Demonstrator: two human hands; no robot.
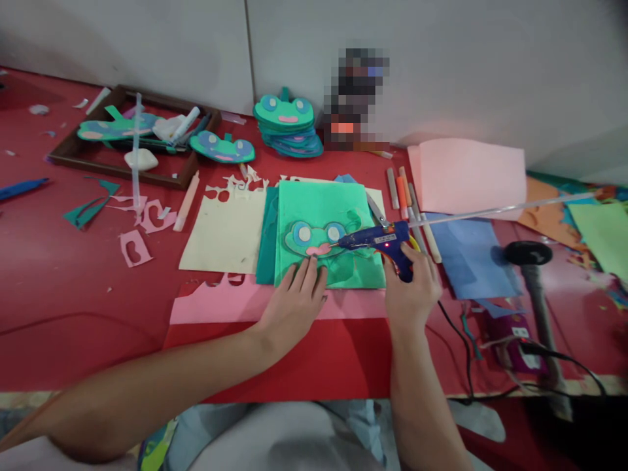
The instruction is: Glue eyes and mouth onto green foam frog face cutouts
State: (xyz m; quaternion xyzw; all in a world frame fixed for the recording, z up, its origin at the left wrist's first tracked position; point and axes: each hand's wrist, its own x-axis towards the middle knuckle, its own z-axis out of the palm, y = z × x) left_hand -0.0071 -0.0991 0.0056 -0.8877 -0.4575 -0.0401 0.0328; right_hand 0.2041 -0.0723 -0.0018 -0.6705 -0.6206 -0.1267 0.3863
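Observation:
My right hand (pixel 413 288) is wrapped round the handle of a blue hot glue gun (pixel 377 237), whose red light is on. A long clear glue stick (pixel 500 210) sticks out of its back. The nozzle points left, close to the pink mouth piece (pixel 320 249) of a green foam frog face (pixel 314 233) with blue and white eyes. My left hand (pixel 295 304) lies flat with its fingers stretched out, fingertips at the lower edge of the mouth piece. Beneath the face is a green foam sheet (pixel 314 196) on a stack of other coloured sheets.
Finished-looking frog faces (pixel 287 127) are stacked at the back. A brown wooden frame (pixel 186 175) holds pens and more faces. Scissors (pixel 377 210), markers (pixel 403 190), pink sheets (pixel 466 176) and a blue sheet (pixel 464 252) lie around. A black-headed mallet (pixel 530 254) and cables are at right.

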